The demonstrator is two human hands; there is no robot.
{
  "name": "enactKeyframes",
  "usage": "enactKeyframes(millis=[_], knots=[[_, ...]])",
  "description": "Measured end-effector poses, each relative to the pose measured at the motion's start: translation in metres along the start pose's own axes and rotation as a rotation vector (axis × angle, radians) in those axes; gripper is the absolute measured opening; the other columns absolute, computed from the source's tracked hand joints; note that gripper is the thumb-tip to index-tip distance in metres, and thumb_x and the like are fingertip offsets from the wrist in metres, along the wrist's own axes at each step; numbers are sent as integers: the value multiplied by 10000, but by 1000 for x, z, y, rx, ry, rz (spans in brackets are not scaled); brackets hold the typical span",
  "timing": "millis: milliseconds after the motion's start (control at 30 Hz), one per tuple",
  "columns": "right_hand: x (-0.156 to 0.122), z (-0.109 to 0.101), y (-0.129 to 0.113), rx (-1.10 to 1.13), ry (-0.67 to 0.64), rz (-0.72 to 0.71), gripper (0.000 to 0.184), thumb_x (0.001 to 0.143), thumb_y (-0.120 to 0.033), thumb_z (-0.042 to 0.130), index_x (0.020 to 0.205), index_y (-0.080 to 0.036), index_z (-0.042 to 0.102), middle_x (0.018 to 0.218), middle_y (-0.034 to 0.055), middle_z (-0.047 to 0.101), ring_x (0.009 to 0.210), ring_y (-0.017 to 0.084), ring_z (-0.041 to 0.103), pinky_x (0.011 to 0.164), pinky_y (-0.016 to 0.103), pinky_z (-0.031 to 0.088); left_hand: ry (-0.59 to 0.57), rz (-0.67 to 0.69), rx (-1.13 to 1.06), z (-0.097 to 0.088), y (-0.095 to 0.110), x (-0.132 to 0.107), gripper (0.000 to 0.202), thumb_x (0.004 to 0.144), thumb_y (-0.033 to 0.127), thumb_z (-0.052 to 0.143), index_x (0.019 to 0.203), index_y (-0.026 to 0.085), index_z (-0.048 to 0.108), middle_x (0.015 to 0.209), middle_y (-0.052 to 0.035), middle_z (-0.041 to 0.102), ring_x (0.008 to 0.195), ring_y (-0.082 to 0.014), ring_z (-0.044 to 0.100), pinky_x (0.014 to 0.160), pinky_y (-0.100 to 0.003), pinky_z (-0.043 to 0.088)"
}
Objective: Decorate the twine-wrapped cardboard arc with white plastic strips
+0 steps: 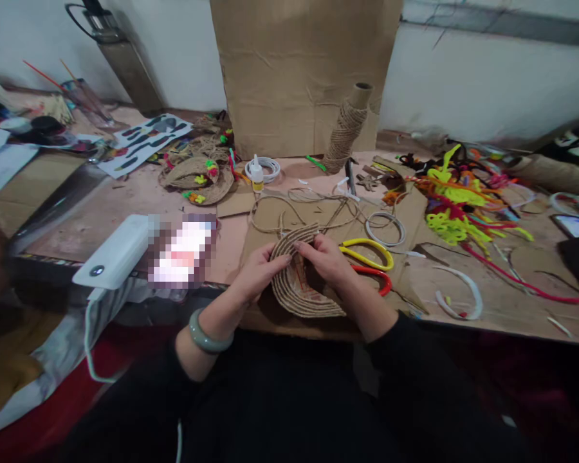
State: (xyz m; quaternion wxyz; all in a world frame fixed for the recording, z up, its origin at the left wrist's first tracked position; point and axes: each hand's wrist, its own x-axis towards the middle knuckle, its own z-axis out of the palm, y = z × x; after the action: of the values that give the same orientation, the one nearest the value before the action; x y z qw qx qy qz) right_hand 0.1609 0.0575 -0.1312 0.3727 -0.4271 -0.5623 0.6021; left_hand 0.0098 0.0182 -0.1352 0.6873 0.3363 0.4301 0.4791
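Observation:
Between my hands is a rounded, coiled piece of jute twine (289, 296), with rows of cord along its rim and a flat, paler middle. My left hand (258, 273) grips its left rim, thumb on top. At the far rim, my right hand (330, 260) pinches the cord, and its forearm covers the piece's right side. Loose twine (296, 218) runs in loops behind the piece. Scissors with one yellow handle (374, 251) and one red handle (379, 280) lie just right of my right hand, their blades hidden. A small glue bottle (256, 175) stands farther back.
A cone of twine (345, 132) stands before an upright cardboard sheet (289, 71). Woven pieces with bright flowers (197, 180) lie back left. Coloured pipe cleaners (456, 199) are heaped at right. A power bank (118, 251) and a lit, blurred phone (183, 251) lie left.

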Motion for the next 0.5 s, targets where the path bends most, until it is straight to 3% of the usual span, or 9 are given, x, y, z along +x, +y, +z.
enactKeyframes(millis=[167,367,500], knots=[[0,0,2,140,155,41,365,690,-539,668,744,-197,553,589,-39,512,590,118,481,564,254,389,-22,-14,0,0,1,0,259,660,284,749,860,151,652,764,-15,699,683,-138,631,684,-262,502],[0,2,0,146,60,53,429,658,-592,682,706,-176,591,629,-16,550,569,105,463,553,258,371,-21,-34,5,-1,-1,0,264,671,290,739,872,142,654,762,-23,702,690,-147,637,705,-281,507],[1,1,1,211,221,82,492,621,-657,677,634,-194,510,532,-48,458,483,82,387,487,247,313,-4,-25,31,0,0,1,227,667,269,735,833,137,654,753,-22,700,683,-139,628,709,-273,505]])
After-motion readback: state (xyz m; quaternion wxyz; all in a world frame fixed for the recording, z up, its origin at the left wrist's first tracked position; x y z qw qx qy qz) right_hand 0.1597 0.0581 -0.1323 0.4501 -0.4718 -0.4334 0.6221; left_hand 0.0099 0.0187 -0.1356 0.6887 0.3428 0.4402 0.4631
